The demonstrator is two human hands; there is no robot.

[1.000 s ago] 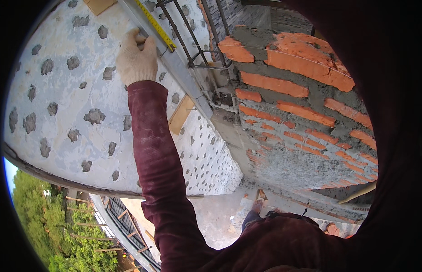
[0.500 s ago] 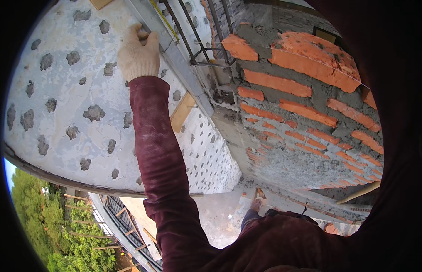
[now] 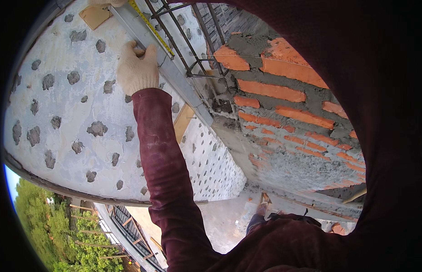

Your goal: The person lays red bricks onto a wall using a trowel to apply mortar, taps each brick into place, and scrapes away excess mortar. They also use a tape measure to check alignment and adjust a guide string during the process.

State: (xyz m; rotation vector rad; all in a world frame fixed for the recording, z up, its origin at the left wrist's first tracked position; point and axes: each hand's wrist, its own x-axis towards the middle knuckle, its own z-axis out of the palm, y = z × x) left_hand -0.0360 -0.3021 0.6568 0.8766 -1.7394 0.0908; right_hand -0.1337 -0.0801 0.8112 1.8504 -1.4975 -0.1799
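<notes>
My left hand (image 3: 139, 69), in a cream knit glove, is closed with fingers and thumb curled at the edge of a long grey metal bar (image 3: 178, 81). The bar runs slantwise along the edge of a pale wall (image 3: 84, 118) pocked with grey mortar dabs. A yellow tape measure blade (image 3: 153, 31) stretches beside the bar, above this hand. At the top edge another gloved hand, apparently my right hand (image 3: 105, 2), shows only in part, near the bar's upper end and a small wooden board (image 3: 96, 16). Its fingers are mostly cut off by the frame.
Steel rebar (image 3: 186, 38) rises between the pale wall and an orange brick wall (image 3: 290, 93) with rough mortar. A thin string crosses the bricks. Another wooden piece (image 3: 184, 121) sits against the bar lower down. Far below are a concrete floor (image 3: 220, 222) and trees (image 3: 43, 226).
The view has shifted, bringing more of the tape blade and the small board into sight. A gloved hand now shows at the top edge, and my right sleeve covers more of the brick wall.
</notes>
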